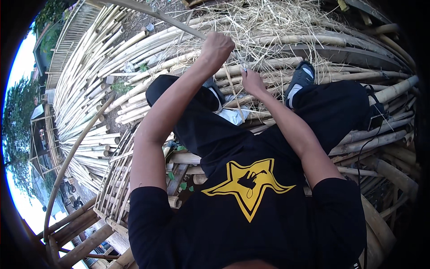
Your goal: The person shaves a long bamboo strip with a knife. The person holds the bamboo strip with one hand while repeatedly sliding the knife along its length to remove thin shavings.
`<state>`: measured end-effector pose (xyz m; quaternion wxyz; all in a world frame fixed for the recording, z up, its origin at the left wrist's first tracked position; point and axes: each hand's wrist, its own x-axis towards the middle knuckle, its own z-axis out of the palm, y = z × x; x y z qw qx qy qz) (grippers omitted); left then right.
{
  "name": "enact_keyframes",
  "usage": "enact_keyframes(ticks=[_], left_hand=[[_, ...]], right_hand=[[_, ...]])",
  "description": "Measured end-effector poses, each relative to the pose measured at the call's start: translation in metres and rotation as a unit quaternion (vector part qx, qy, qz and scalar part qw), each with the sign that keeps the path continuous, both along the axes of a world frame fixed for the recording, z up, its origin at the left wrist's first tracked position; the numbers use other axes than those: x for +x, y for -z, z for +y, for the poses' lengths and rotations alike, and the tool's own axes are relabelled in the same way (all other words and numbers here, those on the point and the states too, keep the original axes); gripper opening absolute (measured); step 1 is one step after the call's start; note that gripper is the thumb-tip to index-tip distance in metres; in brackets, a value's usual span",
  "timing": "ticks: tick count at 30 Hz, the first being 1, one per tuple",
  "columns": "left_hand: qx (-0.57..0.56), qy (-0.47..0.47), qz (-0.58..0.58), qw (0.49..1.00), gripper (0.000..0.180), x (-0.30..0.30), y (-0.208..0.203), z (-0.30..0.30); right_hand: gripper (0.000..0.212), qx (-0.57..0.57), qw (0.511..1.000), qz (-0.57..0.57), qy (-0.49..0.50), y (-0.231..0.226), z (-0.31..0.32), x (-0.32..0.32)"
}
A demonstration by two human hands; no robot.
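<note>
My left hand (217,48) is closed round a long, flat bamboo strip (172,21), which slants up and away to the far left. Just to the right and a little nearer, my right hand (254,82) is closed on a slim knife-like tool (242,65). Its thin grey end points toward the left hand; most of its handle is hidden in the fingers. Thin shavings and a narrow strip hang below, between my two feet. Beyond the hands lies a heap of pale bamboo shavings (273,22).
Many bamboo poles (89,107) are stacked at the left, and more poles (358,139) lie under me and to the right. A slatted bamboo frame (117,184) stands near my left elbow. My shoe (303,80) rests on poles by a white plastic bag (235,115). A cable runs along my right side.
</note>
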<state>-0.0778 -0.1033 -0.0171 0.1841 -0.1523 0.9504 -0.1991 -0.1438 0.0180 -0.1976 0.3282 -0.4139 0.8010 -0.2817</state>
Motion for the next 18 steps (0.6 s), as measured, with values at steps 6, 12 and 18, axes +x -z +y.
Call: enact_keyframes(ticks=[6, 12, 18], left_hand=[[0.013, -0.003, -0.039, 0.999, 0.005, -0.009, -0.004, 0.005], [0.326, -0.159, 0.447, 0.818, 0.023, 0.043, -0.095, 0.050], [0.239, -0.154, 0.833, 0.475, 0.053, 0.073, -0.102, -0.014]], right_hand=[[0.043, 0.031, 1.000, -0.005, -0.004, 0.001, 0.002, -0.005], [0.039, 0.037, 0.999, 0.006, -0.021, 0.002, 0.004, -0.011], [0.039, 0.023, 0.999, 0.006, -0.029, -0.002, 0.005, -0.003]])
